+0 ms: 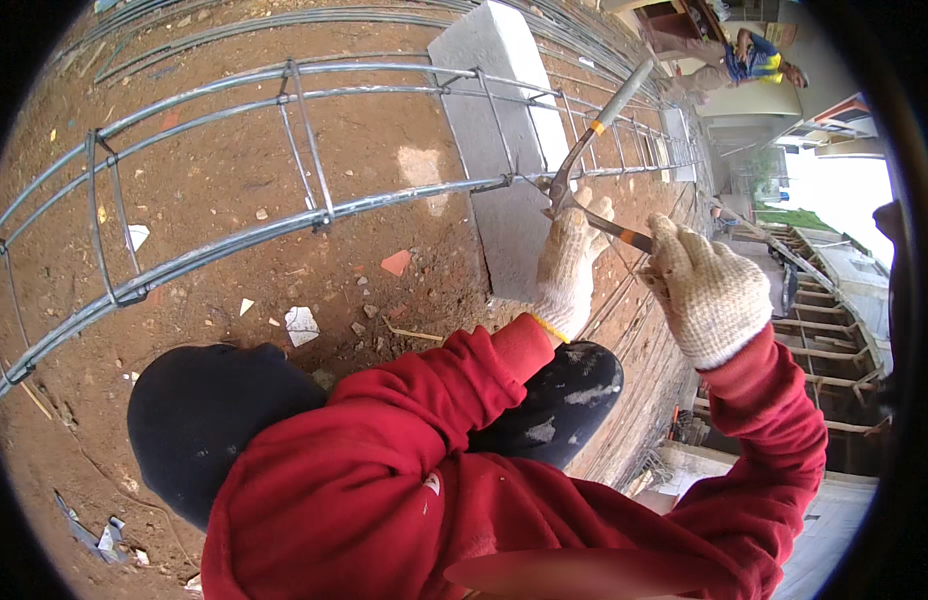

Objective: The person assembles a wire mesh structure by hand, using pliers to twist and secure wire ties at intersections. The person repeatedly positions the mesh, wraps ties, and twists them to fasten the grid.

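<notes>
A pair of long-handled pincers (574, 186) stands with its handles spread wide, its head against the near bars of a rebar cage (394, 200). My right hand (712, 292), in a cream knitted glove, is closed on the end of the lower, dark handle. The other handle points away with no hand on it. My left hand (567, 268), gloved alike, is at the pincers' head just below the bars. Its fingers are bent behind the lower handle, and what they grip is hidden. The cage's long bars, joined by square stirrups, cross a grey concrete block (514, 225).
Brown soil (374, 270) with tile shards and stones lies around the cage. Loose long bars (284, 38) run behind it. Another grey block (676, 135) supports its far end. A person (759, 62) in blue and yellow is at the upper right; a timber frame (819, 320) stands at right.
</notes>
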`<action>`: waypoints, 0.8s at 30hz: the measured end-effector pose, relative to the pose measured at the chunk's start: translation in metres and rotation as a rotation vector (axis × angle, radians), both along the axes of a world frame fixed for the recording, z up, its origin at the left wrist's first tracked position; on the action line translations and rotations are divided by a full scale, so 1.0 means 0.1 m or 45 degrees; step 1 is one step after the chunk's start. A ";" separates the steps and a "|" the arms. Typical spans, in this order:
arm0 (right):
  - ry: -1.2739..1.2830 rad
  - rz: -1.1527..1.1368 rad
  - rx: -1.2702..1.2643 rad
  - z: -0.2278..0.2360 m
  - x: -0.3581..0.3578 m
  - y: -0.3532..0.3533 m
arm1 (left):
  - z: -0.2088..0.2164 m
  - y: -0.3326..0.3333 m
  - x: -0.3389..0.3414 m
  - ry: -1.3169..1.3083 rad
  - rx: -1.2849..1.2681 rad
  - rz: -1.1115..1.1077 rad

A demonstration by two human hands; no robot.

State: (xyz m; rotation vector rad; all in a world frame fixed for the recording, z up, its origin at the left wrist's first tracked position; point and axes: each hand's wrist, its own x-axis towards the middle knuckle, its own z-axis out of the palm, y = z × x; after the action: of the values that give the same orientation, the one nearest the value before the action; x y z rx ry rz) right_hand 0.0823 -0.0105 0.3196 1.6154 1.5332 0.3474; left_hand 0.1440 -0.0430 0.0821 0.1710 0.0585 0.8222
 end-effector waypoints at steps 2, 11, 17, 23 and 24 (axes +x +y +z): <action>-0.019 -0.025 0.008 -0.08 0.00 0.05 | 0.01 0.08 0.05 -0.482 -0.440 -0.088; -0.053 -0.091 -0.053 -0.32 0.08 0.15 | 0.08 0.56 -0.17 -0.872 -0.629 -0.230; -0.179 -0.011 -0.058 -0.34 0.00 0.11 | 0.17 0.82 -0.12 -0.981 -0.558 -0.101; -0.149 -0.029 -0.026 -0.34 0.03 0.08 | 0.19 0.84 0.06 -0.938 -0.645 0.070; -0.151 -0.049 -0.026 -0.34 0.03 0.08 | 0.20 0.85 0.08 -0.977 -0.612 0.113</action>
State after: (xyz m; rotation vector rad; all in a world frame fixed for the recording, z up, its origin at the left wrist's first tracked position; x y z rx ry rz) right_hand 0.0853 -0.0029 0.2857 1.5783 1.4101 0.3984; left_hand 0.1516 0.0424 0.1026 -0.6066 -0.4588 0.8940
